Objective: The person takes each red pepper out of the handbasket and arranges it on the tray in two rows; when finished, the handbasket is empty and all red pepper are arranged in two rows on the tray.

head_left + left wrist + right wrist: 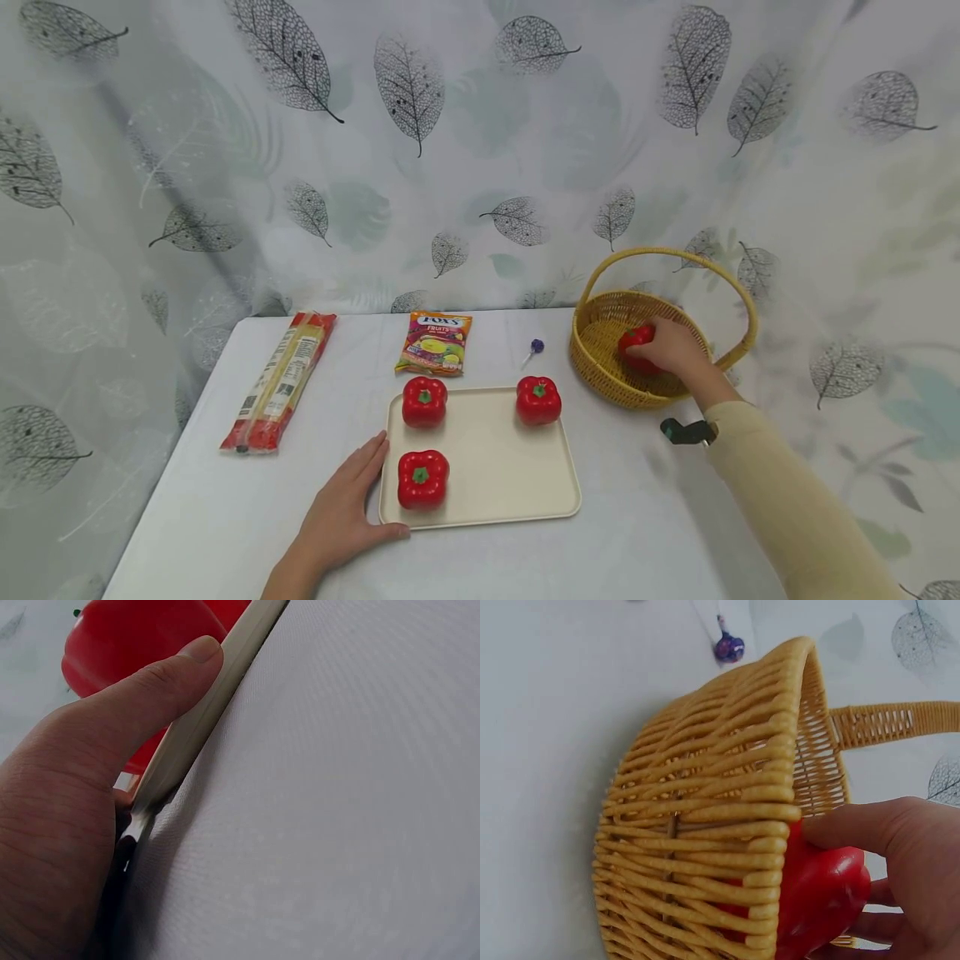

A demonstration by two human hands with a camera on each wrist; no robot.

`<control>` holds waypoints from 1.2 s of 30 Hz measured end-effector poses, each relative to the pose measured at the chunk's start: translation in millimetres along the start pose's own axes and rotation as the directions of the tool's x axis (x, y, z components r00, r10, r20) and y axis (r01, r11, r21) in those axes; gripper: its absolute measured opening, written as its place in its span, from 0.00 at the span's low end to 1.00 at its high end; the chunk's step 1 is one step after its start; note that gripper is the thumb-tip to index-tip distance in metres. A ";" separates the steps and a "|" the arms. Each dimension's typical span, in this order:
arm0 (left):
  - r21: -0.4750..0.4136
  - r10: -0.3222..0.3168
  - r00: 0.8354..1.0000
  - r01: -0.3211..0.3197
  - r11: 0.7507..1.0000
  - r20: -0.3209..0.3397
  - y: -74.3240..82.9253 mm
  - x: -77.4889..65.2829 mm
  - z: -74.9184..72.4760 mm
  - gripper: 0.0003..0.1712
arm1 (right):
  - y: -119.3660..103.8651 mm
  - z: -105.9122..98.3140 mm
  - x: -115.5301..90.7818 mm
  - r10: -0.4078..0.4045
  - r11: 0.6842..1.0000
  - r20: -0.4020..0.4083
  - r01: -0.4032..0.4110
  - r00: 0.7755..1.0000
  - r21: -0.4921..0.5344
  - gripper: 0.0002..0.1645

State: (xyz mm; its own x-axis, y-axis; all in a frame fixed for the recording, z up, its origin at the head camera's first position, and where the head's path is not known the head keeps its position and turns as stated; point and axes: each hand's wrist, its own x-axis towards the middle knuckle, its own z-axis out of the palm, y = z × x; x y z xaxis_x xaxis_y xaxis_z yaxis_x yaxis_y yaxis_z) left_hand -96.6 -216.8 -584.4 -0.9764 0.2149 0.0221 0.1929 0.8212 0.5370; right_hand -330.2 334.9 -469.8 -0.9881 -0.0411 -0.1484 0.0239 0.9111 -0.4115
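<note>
In the head view, my right hand (678, 346) reaches into the yellow wicker basket (600, 367) and grips a red bell pepper (636, 337). The right wrist view shows the thumb against that pepper (825, 892), partly hidden behind the basket's woven side. My left hand (341, 504) rests at the near left corner of a cream tray (502, 467), fingers extended along its left edge and thumb at the front rim. Three red bell peppers sit on the tray: one at the back left (424, 402), one at the front left (423, 480) and one at the back right (538, 401).
A long red-and-clear packet (281, 383) lies at the table's left. Behind the tray is a Fox's fruit candy bag (435, 343), with a purple lollipop (536, 347) between it and the basket. A leaf-print curtain (480, 167) hangs behind the white table.
</note>
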 end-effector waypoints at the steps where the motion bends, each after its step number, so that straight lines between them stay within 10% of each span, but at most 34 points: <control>1: 0.000 0.001 1.000 -0.001 1.000 -0.002 0.0 -0.2 0.0 0.79 | -0.7 -0.1 -0.6 -0.004 1.000 -0.006 0.004 1.000 0.003 0.47; 36: -0.004 0.020 0.999 -0.020 1.000 -0.030 -1.3 0.3 2.3 0.78 | -16.7 -1.1 -35.0 -0.085 0.986 -0.178 0.108 0.980 0.126 0.48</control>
State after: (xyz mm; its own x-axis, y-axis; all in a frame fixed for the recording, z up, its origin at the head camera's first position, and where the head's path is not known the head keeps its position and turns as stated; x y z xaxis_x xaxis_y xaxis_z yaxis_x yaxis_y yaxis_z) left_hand -96.9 -216.6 -587.1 -0.9749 0.2153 0.0576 0.2118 0.8145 0.5401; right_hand -296.1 321.6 -456.7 -0.9978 -0.0442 0.0498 -0.0640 0.8425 -0.5349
